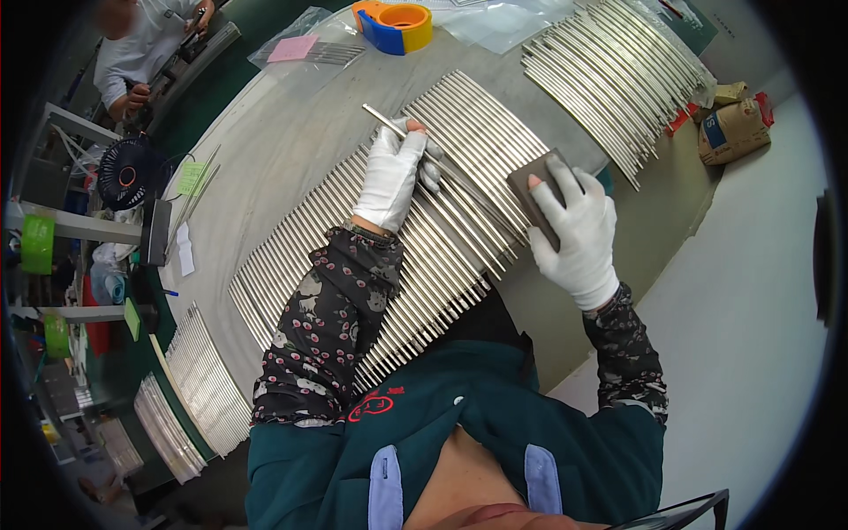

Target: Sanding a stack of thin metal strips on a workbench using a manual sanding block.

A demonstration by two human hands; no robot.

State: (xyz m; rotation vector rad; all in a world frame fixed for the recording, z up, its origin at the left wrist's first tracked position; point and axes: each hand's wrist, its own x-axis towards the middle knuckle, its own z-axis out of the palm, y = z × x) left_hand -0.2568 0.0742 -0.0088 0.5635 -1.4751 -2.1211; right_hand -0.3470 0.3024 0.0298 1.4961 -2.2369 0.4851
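Observation:
My left hand, in a white glove with bare fingertips, is closed round a thin shiny metal rod above the middle of the table. That rod slants down to the right, over a long row of similar metal rods lying side by side. My right hand, gloved the same way, grips a dark brown rectangular block resembling a sanding sponge. It is at the right end of the row, beside the rod ends. Whether the block touches the held rod cannot be made out.
Another bundle of rods lies at the far right, with more rods at the left. An orange and blue tape dispenser and a bag with a pink label stand at the back. A fan and a person are beyond the left edge.

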